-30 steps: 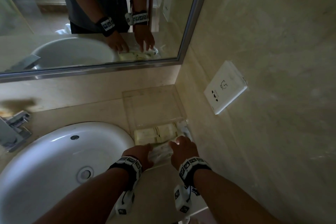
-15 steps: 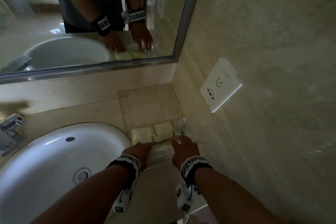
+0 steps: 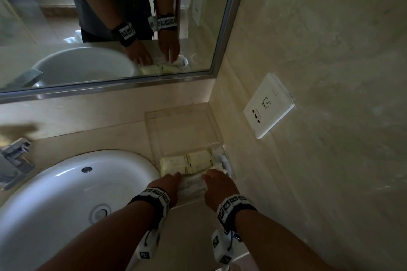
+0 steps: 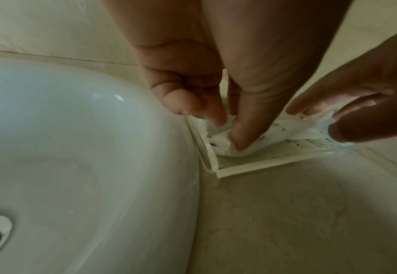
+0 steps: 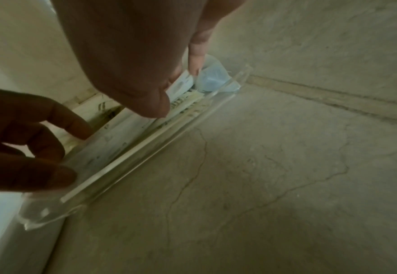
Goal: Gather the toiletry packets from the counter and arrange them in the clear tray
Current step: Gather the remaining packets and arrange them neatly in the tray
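The clear tray (image 3: pixel 182 130) lies in the counter's corner, between the sink and the right wall. Cream packets (image 3: pixel 189 161) lie side by side across its middle. At its near end both hands hold one white packet (image 3: pixel 193 185) low in the tray. My left hand (image 4: pixel 228 133) pinches the packet's (image 4: pixel 293 128) crumpled left end in the tray's near-left corner (image 4: pixel 216 166). My right hand (image 5: pixel 178 90) pinches its right end (image 5: pixel 122 137) between thumb and fingers. A bluish-white packet (image 5: pixel 212 79) lies just beyond the right hand, against the tray's wall (image 5: pixel 145 148).
A white sink (image 3: pixel 66 204) touches the tray's left side, with a chrome faucet (image 3: pixel 15 158) at the far left. The mirror (image 3: pixel 110 17) stands behind the counter. A white wall socket (image 3: pixel 268 105) sits on the right wall above the tray. Bare counter (image 4: pixel 286 222) lies in front of the tray.
Both hands have stayed at the tray's near end on the white packet. Only the head view has shifted slightly.
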